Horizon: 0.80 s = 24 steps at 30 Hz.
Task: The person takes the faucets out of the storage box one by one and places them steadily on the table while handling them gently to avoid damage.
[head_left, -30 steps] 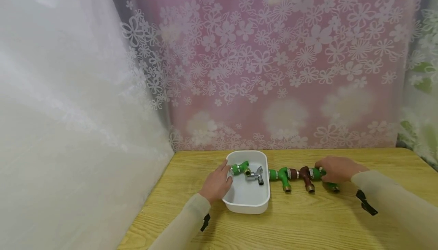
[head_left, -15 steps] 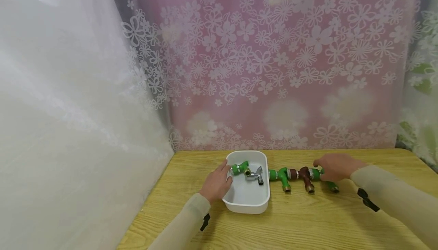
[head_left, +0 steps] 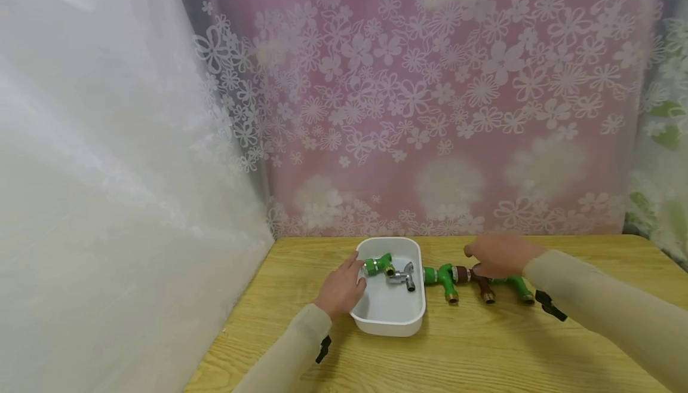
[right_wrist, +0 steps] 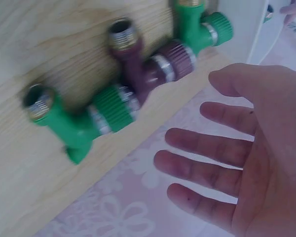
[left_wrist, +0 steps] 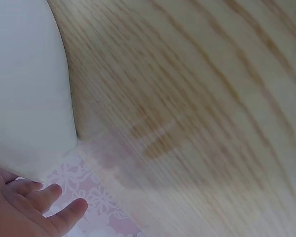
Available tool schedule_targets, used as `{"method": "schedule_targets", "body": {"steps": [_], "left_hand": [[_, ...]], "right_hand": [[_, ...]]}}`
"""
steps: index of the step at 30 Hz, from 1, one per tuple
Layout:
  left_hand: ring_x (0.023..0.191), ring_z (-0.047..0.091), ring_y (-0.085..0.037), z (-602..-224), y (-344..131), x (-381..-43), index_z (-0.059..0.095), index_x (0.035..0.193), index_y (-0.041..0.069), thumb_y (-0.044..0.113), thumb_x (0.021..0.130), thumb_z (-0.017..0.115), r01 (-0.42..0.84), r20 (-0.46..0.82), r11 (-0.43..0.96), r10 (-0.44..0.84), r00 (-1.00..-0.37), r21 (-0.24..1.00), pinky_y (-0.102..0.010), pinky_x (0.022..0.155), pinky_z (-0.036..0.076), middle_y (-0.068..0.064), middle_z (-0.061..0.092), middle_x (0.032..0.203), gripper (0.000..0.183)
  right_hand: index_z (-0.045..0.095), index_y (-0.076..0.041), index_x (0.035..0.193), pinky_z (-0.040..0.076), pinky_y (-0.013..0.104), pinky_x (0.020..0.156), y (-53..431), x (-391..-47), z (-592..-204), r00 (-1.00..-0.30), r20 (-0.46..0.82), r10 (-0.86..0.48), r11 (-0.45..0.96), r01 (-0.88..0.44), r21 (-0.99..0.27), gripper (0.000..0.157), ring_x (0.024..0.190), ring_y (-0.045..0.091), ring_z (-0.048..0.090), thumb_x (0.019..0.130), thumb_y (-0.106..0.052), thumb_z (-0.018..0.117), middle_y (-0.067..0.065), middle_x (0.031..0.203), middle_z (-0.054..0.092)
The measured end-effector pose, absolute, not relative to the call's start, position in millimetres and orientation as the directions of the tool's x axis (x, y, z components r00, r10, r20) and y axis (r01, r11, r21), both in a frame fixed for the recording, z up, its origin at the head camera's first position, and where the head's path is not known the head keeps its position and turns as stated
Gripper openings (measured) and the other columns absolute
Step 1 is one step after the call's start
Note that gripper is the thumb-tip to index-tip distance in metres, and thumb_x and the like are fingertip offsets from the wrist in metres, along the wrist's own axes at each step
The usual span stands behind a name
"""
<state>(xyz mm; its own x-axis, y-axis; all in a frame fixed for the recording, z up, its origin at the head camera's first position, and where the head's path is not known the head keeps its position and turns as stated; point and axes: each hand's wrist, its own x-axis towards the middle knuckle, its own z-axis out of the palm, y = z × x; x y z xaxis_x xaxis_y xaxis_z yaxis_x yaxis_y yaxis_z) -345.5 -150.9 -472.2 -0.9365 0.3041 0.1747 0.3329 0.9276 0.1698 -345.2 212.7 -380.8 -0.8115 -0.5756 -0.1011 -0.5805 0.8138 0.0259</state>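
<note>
Left hand (head_left: pixel 340 288) rests on the left rim of a white plastic tub (head_left: pixel 388 327), thumb toward the inside. In the left wrist view its fingers (left_wrist: pixel 68 215) spread loosely beside the tub's outer wall. Inside lie a green angle valve (head_left: pixel 378 264) and a chrome one (head_left: pixel 404 278). Right of the tub, a row of valves lies on the table: green (head_left: pixel 447 279), brown (head_left: pixel 486 290) and green (head_left: pixel 522 290). Over the brown and right green ones hovers my right hand (head_left: pixel 502 255), holding nothing. Its fingers are extended and apart in the right wrist view; it partly hides the row from the head.
The wood-grain table (head_left: pixel 457 351) ends at a pink floral curtain (head_left: pixel 430 160) behind. White sheeting (head_left: pixel 123 202) hangs along the left side. The tub's right wall stands close against the leftmost green valve of the row.
My right hand has come away from the rightmost green valve, lifting slightly and moving left over the brown one. The left hand stays on the tub rim; the valves keep their places.
</note>
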Motion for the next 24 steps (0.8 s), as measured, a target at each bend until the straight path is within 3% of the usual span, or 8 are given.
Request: {"method": "schedule_targets", "body": {"steps": [7, 16, 24], "left_hand": [[0.138, 0.050, -0.031, -471, -151, -345, 0.051, 0.145, 0.008, 0.028, 0.105, 0.046, 0.335, 0.171, 0.922, 0.305, -0.937, 0.194, -0.049, 0.106, 0.048, -0.012, 0.033, 0.163, 0.045], [0.138, 0.050, -0.031, -470, -153, -346, 0.050, 0.145, 0.009, 0.028, 0.105, 0.046, 0.331, 0.165, 0.921, 0.300, -0.940, 0.208, -0.050, 0.107, 0.048, -0.012, 0.032, 0.164, 0.045], [0.141, 0.047, -0.029, -467, -151, -345, 0.050, 0.147, 0.010, 0.029, 0.105, 0.047, 0.318, 0.146, 0.926, 0.292, -0.945, 0.206, -0.051, 0.108, 0.046, -0.010, 0.031, 0.165, 0.046]], "right_hand": [[0.071, -0.014, 0.115, 0.054, 0.035, 0.060, 180, -355, -375, -0.770, -0.055, -0.636, 0.767, -0.638, 0.061, 0.027, 0.074, 0.012, 0.065, 0.093, -0.030, 0.071, 0.003, 0.104, 0.073], [0.068, -0.015, 0.125, 0.057, 0.040, 0.073, 131, -370, -367, -0.780, -0.107, -0.617, 0.786, -0.617, -0.038, 0.032, 0.081, 0.013, 0.065, 0.097, -0.029, 0.067, 0.004, 0.113, 0.072], [0.069, -0.019, 0.123, 0.057, 0.044, 0.079, 101, -384, -367, -0.781, -0.128, -0.612, 0.790, -0.612, -0.038, 0.030, 0.089, 0.016, 0.066, 0.097, -0.034, 0.066, 0.004, 0.120, 0.070]]}}
